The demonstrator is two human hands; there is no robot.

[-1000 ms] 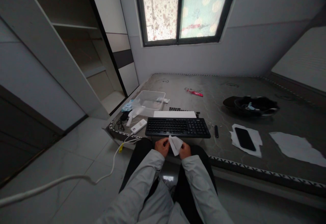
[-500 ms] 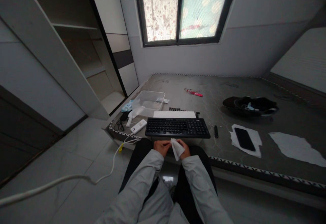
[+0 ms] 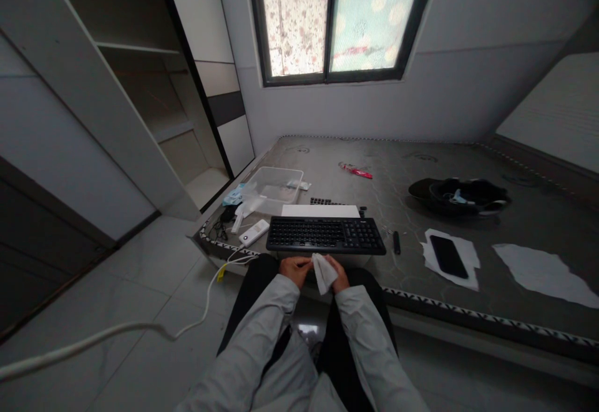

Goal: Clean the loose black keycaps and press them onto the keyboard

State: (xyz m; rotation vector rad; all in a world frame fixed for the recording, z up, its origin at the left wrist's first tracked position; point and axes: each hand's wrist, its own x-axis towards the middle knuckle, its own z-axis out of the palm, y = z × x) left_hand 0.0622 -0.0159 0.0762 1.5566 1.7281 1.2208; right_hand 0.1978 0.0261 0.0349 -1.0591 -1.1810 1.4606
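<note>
In front of my lap, my right hand [image 3: 340,278] is closed around a white tissue [image 3: 324,273] that hangs down between my hands. My left hand [image 3: 296,270] is pinched shut at the tissue's upper left edge; whatever sits between its fingertips is too small to make out. Just beyond both hands lies a black keyboard [image 3: 322,235] with its keys facing up. Behind it is a white flat sheet or box [image 3: 321,211], with small black keycaps [image 3: 322,201] in rows past that.
A clear plastic tub [image 3: 278,184] and a white device [image 3: 254,233] with a cable are left of the keyboard. A small black tool [image 3: 397,243], a phone [image 3: 449,257] on tissue, another tissue [image 3: 545,271] and a black cap [image 3: 461,197] lie right. A red packet [image 3: 356,170] is farther back.
Both hands have shifted very slightly to the left with the tissue. The grips look the same, and the keyboard and other things have stayed in place.
</note>
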